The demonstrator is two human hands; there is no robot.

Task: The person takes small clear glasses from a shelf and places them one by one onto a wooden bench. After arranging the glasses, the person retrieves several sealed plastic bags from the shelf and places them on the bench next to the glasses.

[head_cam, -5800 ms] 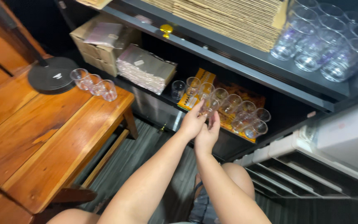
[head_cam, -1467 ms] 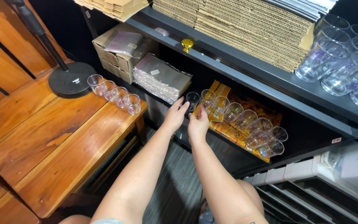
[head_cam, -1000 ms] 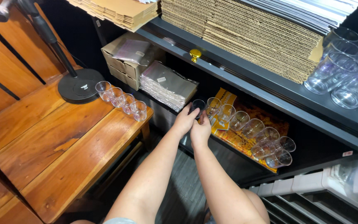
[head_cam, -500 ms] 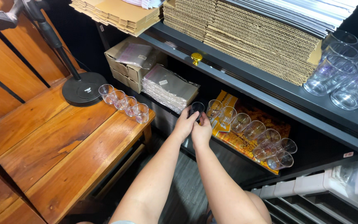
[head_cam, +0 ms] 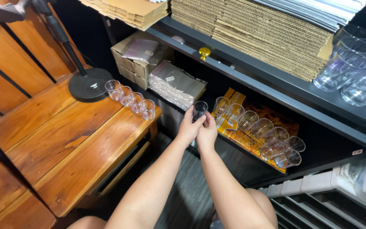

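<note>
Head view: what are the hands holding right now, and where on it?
Both hands, left hand and right hand, hold one small clear plastic cup by its lower sides, upright.

Both forearms outstretched, left hand (head_cam: 189, 127) and right hand (head_cam: 207, 132) together, apparently pinching.

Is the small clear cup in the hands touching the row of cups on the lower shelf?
Apart. The head view shows the small clear cup pinched between the left hand and right hand, with dark shelf showing between it and the nearest cup of the shelf row.
</note>
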